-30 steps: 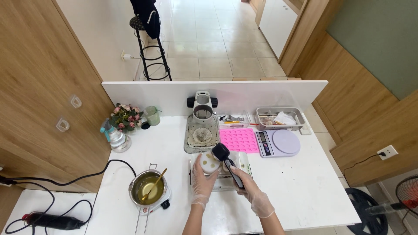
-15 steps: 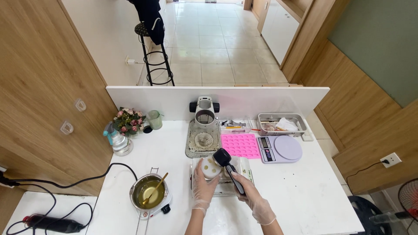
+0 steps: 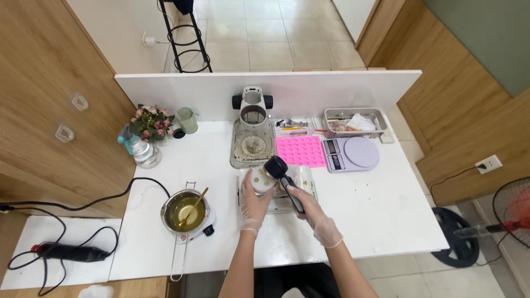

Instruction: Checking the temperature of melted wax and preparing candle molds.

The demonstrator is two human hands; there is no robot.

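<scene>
While gripping white round mould (image 3: 262,181) in left hand (image 3: 253,205) | right hand (image 3: 309,212) clamped on black-headed tool (image 3: 282,179) | best kept steady over clear tray (image 3: 274,206)

Melting pot (image 3: 186,212) left of the tray (image 3: 274,205); silicone mould (image 3: 301,151) behind it, scale (image 3: 351,154) right of mould, microscope stand (image 3: 252,132) left.

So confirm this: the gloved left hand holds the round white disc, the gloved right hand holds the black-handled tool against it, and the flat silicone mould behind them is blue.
Not quite: the head view shows the flat silicone mould is pink, not blue. The rest stands: gloved left hand on the round white disc, gloved right hand holding the black-handled tool.
</scene>
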